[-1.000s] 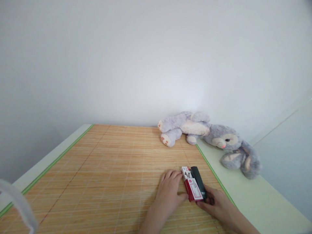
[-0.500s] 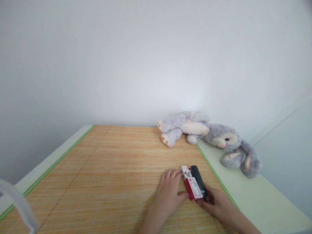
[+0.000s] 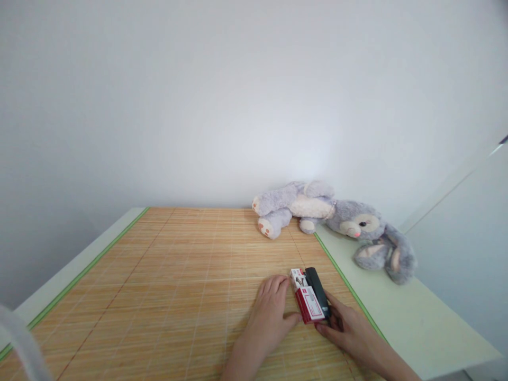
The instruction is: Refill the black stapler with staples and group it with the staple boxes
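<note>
A black stapler [image 3: 317, 291] lies lengthwise on the bamboo mat [image 3: 190, 264]. Along its left side are a small white box [image 3: 297, 277] with a picture printed on it and, nearer to me, a red and white box [image 3: 310, 305]. My left hand [image 3: 272, 307] rests to the left of the boxes, open, its fingers stretched forward and its thumb tip at the red box's left side. At the stapler's near right end, my right hand [image 3: 344, 324] has its fingers curled against the side, with the thumb by the near end of the red box.
A grey plush rabbit [image 3: 313, 207] lies on its side at the back, across the mat's green edge and the pale tabletop [image 3: 413, 323]. Behind it rises a white wall [image 3: 238, 106]. A blurred white curved thing [image 3: 19, 338] enters at the lower left.
The whole view has shifted slightly, so things appear a little further left. Hands, boxes and stapler keep nearly the same arrangement.
</note>
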`<control>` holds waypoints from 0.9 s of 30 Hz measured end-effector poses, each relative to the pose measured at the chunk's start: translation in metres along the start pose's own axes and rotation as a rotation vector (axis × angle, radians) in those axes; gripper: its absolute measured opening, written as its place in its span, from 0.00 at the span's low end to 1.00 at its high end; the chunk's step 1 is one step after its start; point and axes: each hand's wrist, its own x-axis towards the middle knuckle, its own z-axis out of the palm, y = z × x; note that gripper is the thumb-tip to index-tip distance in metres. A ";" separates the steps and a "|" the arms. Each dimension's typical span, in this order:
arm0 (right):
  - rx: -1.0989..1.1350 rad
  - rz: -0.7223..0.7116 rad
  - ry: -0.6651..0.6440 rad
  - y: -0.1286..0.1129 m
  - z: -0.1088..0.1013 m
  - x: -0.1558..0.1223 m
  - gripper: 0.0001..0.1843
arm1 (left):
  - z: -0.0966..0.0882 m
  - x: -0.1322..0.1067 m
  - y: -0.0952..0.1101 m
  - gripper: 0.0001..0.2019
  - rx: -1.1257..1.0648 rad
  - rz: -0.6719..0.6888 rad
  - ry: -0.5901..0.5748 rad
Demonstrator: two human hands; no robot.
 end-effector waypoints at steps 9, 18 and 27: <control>0.317 -0.031 0.310 -0.020 0.045 -0.045 0.27 | -0.053 -0.083 -0.075 0.31 0.344 -0.134 0.159; -0.128 -0.400 0.178 -0.103 0.133 0.007 0.34 | -0.075 -0.102 -0.095 0.32 0.629 -0.225 0.252; -0.436 -0.218 0.279 -0.112 0.151 0.023 0.37 | -0.065 -0.115 -0.079 0.35 0.709 -0.355 0.307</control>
